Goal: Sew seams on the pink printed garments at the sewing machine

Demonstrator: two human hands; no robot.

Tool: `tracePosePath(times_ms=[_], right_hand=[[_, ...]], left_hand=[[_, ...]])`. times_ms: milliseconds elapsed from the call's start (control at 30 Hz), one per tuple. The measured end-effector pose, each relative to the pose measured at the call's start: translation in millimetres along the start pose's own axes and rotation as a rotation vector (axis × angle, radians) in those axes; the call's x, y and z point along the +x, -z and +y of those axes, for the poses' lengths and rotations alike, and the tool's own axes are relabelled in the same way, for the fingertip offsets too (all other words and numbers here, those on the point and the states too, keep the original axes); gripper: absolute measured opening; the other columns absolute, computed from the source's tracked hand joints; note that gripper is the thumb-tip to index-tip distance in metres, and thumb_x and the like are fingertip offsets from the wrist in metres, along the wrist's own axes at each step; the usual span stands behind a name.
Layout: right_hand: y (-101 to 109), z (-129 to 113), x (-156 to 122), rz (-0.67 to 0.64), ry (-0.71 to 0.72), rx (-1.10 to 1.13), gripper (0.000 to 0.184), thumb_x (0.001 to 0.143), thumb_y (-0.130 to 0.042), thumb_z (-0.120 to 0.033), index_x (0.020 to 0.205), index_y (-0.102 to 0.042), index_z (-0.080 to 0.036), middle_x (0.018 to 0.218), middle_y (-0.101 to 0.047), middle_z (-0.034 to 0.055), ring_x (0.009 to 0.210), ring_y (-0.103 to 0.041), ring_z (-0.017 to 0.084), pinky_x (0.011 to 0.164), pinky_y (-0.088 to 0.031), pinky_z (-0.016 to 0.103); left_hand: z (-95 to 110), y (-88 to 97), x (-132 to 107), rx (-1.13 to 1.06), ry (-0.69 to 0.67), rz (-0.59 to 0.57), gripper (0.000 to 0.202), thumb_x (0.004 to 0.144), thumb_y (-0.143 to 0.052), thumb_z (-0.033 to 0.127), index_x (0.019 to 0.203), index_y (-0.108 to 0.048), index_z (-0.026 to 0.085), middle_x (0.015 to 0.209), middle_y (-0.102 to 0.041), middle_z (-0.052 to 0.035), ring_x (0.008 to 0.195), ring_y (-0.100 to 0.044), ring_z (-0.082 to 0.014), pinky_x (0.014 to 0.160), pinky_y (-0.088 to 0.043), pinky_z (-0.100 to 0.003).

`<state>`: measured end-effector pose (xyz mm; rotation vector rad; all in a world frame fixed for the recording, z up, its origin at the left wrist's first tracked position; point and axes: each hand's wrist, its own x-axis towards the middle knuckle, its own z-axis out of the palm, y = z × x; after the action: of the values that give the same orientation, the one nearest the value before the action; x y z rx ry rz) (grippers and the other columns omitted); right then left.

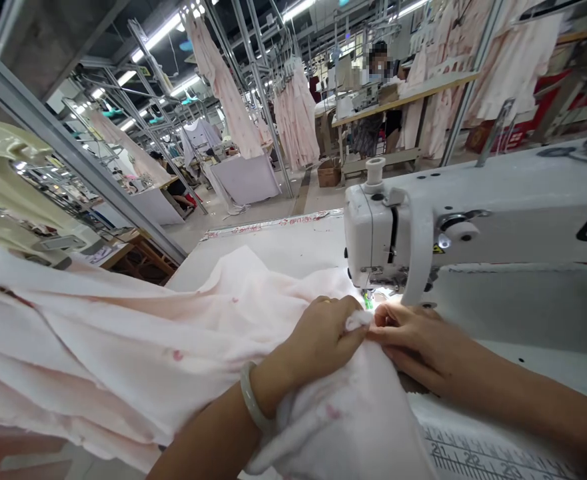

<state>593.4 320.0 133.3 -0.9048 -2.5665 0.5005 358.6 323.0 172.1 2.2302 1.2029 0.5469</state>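
Pale pink fabric (183, 333) with small darker pink marks spreads over the left of the sewing table and drapes down its front. My left hand (326, 333), with a pale bangle on the wrist, is closed on a bunched edge of it just in front of the needle area. Close beside it, my right hand (408, 333) pinches the fabric's edge between thumb and fingers. Above both hands stands the head of a white sewing machine (373, 230), its lamp lighting the green-tinted presser foot (368, 300). The fabric right under the foot is partly hidden by my fingers.
A printed measuring scale (468, 457) runs along the table's front right. A cream plastic hanger-like clamp (28, 180) hangs at the left beside a metal post (83, 153). Beyond, a co-worker (380, 67) sits at another machine, and pink garments (296, 113) hang from rails.
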Motion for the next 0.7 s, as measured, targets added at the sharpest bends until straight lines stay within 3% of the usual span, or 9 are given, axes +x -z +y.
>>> tracePosePath(times_ms=[133,267,433,567,700], right_hand=[[11,3,-10,0.152,0.253,-0.157,0.027,0.109,-0.051,-0.024,0.130,-0.068,-0.026,0.104,-0.069,0.0050,0.092,-0.064,0.021,0.088,-0.044,0.040],[17,-7,-15,0.069,0.481,-0.151,0.025,0.110,-0.050,-0.024,0.126,-0.068,-0.017,0.103,-0.071,0.0085,0.093,-0.063,0.022,0.086,-0.047,0.039],[6,-26,-15,0.000,0.542,-0.250,0.034,0.112,-0.036,-0.014,0.111,-0.070,-0.015,0.092,-0.068,0.0063,0.081,-0.060,0.020,0.075,-0.050,0.037],[1,-27,-17,-0.002,0.535,-0.262,0.036,0.111,-0.033,-0.009,0.108,-0.069,-0.014,0.091,-0.067,0.0054,0.079,-0.058,0.020,0.072,-0.050,0.037],[7,-26,-18,0.006,0.506,-0.125,0.032,0.107,-0.037,-0.012,0.102,-0.069,-0.016,0.088,-0.068,0.0073,0.077,-0.059,0.022,0.069,-0.049,0.038]], left_hand=[[-5,-0.7,-3,0.182,-0.115,-0.053,0.010,0.094,-0.056,0.021,0.101,-0.064,0.019,0.087,-0.074,-0.0042,0.084,-0.066,-0.0223,0.093,-0.048,-0.038],[-6,-3.7,-5,0.459,-0.340,-0.134,0.014,0.093,-0.059,0.020,0.102,-0.068,0.015,0.085,-0.074,-0.0063,0.087,-0.068,-0.0239,0.097,-0.045,-0.041],[-1,-7.1,-6,0.647,-0.454,-0.183,0.011,0.096,-0.061,0.020,0.088,-0.067,0.016,0.089,-0.070,-0.0063,0.090,-0.065,-0.0239,0.087,-0.045,-0.040],[-2,-8.6,-8,0.512,-0.433,-0.169,0.012,0.095,-0.067,0.027,0.090,-0.066,0.017,0.107,-0.070,-0.0083,0.102,-0.064,-0.0238,0.091,-0.046,-0.039],[-2,-9.1,-9,0.425,-0.366,-0.201,0.011,0.094,-0.065,0.026,0.097,-0.068,0.016,0.101,-0.069,-0.0072,0.098,-0.065,-0.0236,0.093,-0.048,-0.039]])
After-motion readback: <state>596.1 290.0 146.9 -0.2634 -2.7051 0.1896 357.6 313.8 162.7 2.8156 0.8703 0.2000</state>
